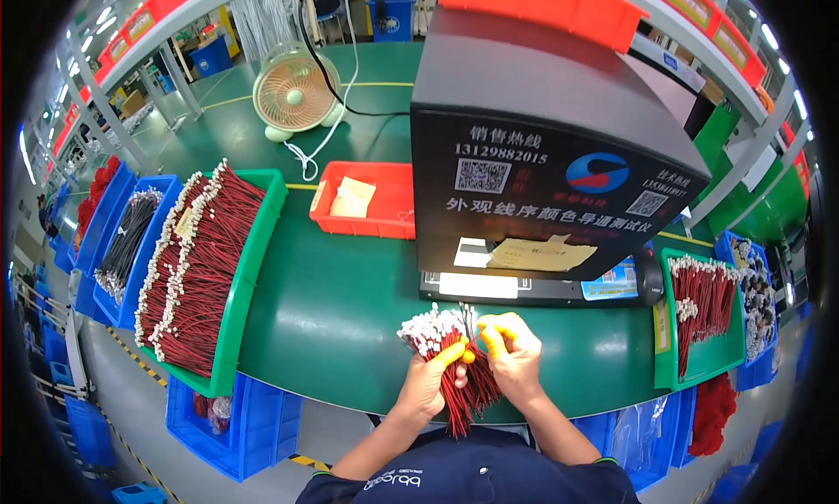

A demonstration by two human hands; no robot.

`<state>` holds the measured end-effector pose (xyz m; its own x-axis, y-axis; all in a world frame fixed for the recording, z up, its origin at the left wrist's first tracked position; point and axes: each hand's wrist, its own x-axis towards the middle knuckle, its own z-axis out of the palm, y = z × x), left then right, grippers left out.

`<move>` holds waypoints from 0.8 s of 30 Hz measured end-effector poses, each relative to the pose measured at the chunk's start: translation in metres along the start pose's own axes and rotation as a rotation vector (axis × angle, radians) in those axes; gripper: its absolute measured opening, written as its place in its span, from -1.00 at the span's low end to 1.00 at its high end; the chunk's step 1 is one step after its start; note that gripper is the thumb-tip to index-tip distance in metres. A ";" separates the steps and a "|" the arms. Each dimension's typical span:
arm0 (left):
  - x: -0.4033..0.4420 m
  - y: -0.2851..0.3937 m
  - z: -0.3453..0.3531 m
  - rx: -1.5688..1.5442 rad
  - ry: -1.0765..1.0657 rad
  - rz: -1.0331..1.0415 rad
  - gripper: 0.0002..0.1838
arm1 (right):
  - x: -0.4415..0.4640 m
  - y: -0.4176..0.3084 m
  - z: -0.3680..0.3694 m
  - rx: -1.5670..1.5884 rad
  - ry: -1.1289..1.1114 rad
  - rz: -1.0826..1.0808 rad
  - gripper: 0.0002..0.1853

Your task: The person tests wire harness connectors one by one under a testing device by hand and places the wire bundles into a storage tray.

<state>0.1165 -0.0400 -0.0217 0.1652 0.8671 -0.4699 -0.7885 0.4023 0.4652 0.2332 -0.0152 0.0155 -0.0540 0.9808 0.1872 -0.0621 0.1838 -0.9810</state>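
My left hand (424,385) is wrapped round a bundle of red and black wires (458,403) with white plug connectors (428,332) at the upper end. The wires hang down over the front edge of the table. Beside it, my right hand (517,361) is closed in a pinch at the bundle's right side, on what looks like a thin wire from the bundle. Yellow finger covers are on fingertips of both hands. Just beyond the hands stands a black tester box (551,146) with a lit slot at its base.
A green tray (253,277) of red wires stands left, with blue bins (122,303) beyond it. Another green tray (664,364) of wires is at right. A red bin (367,216) and a fan (295,93) stand behind. Blue crates (262,425) sit below the table edge.
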 end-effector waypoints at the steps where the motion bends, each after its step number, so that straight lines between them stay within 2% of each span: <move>1: 0.001 -0.002 -0.002 -0.002 -0.020 0.012 -0.88 | -0.004 0.004 -0.002 -0.024 -0.046 -0.022 -0.91; 2: 0.001 -0.004 -0.004 -0.033 -0.065 0.043 -0.89 | -0.007 0.011 -0.003 -0.072 -0.095 -0.048 -0.94; 3: 0.001 -0.004 -0.003 -0.030 -0.071 0.046 -0.89 | -0.014 0.016 0.002 0.242 -0.094 0.116 -0.94; 5: -0.004 -0.003 0.005 0.040 -0.010 0.123 -0.89 | -0.016 0.006 0.005 0.286 -0.045 0.153 -0.91; 6: -0.010 0.003 0.008 -0.024 -0.001 0.171 -0.87 | -0.012 0.002 -0.004 0.325 -0.066 0.189 -0.87; 7: -0.019 0.012 0.011 0.166 -0.025 0.413 -0.86 | -0.007 -0.001 -0.016 0.363 -0.083 0.228 -0.83; 9: -0.041 0.029 0.008 0.322 0.015 0.741 -0.83 | 0.001 -0.009 -0.021 0.548 0.077 0.295 -0.78; 10: -0.051 0.035 0.008 0.368 0.100 0.856 -0.88 | 0.006 -0.012 -0.024 0.485 0.042 0.357 -0.78; 13: -0.057 0.039 -0.008 0.557 0.224 0.988 -0.85 | 0.010 -0.007 -0.028 0.460 -0.066 0.515 -0.79; 14: -0.044 0.030 -0.023 0.700 0.267 1.028 -0.83 | 0.011 -0.004 -0.030 0.454 -0.134 0.525 -0.81; 15: -0.032 0.021 -0.035 0.842 0.306 1.077 -0.81 | 0.016 -0.004 -0.030 0.384 -0.166 0.628 -0.82; 16: -0.030 0.014 -0.035 0.684 0.270 0.916 -0.78 | 0.018 0.003 -0.033 0.476 -0.189 0.625 -0.81; 17: -0.027 0.011 -0.033 0.721 0.260 0.977 -0.78 | 0.020 0.013 -0.035 0.571 -0.218 0.620 -0.80; 19: -0.025 0.008 -0.027 0.680 0.273 1.030 -0.82 | 0.029 0.028 -0.036 0.681 -0.199 0.745 -0.78; 23: -0.019 0.011 -0.021 0.672 0.158 0.911 -0.88 | 0.037 0.031 -0.034 0.737 -0.145 0.845 -0.86; 24: -0.019 0.013 -0.015 0.525 0.098 0.796 -0.88 | 0.038 0.033 -0.035 0.767 -0.152 0.863 -0.86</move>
<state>0.0940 -0.0558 -0.0184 -0.3735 0.9242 0.0797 -0.2779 -0.1934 0.9409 0.2637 0.0307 -0.0112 -0.4885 0.7333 -0.4729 -0.5299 -0.6799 -0.5070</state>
